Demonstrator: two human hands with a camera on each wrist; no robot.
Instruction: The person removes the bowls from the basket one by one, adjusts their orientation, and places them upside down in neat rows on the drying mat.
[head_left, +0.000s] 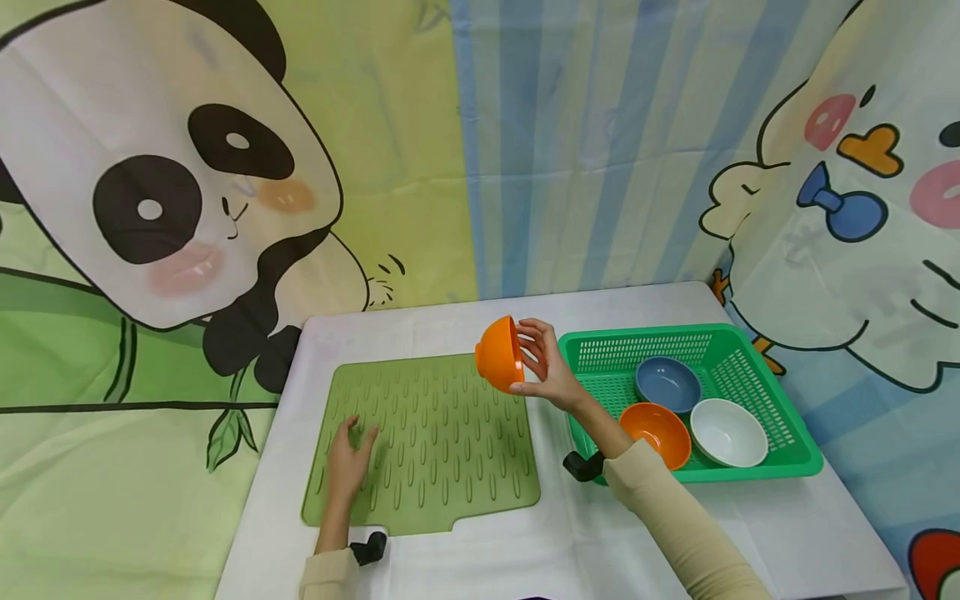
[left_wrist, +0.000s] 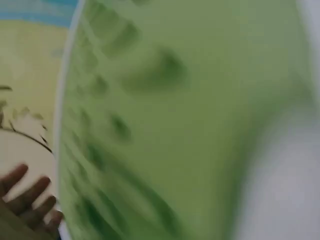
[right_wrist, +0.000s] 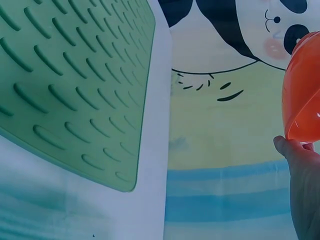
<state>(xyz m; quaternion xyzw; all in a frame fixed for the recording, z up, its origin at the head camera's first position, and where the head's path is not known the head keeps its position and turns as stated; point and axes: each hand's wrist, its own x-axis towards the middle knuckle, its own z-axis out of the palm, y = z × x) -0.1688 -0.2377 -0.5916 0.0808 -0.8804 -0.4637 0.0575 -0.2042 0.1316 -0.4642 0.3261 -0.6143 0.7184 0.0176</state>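
1. Right hand (head_left: pixel 549 367) has the orange bowl (head_left: pixel 497 354), gripping it by the rim: thumb at the near edge, the other fingers up toward the far edge!
2. Over on the other side, left hand (head_left: pixel 350 458) holds nothing, fingers loose and apart, above the left part of the green mat (head_left: pixel 431 446). Whether any fingertip touches the mat, I can't tell.
3. Now look where that bowl is: up in the air, by the mat's far right corner as the head view has it. The right wrist view shows it well clear of the ridged surface.
4. And the angle, folks! It's on its side, foot pointing left across the mat, mouth facing right into the gripping hand. Its axis runs roughly sideways, not upright.
5. Here's the relation that looks decisive: the mat lies below and to the left of the bowl, with the right hand nearest and the left well apart, across the ridges.
6. Off to the right, the green basket (head_left: pixel 645 332) sits on the white table (head_left: pixel 555 533), holding three more: blue bowl (head_left: pixel 667 385) at the back, second orange bowl (head_left: pixel 656 435) and white bowl (head_left: pixel 729 432) in front.
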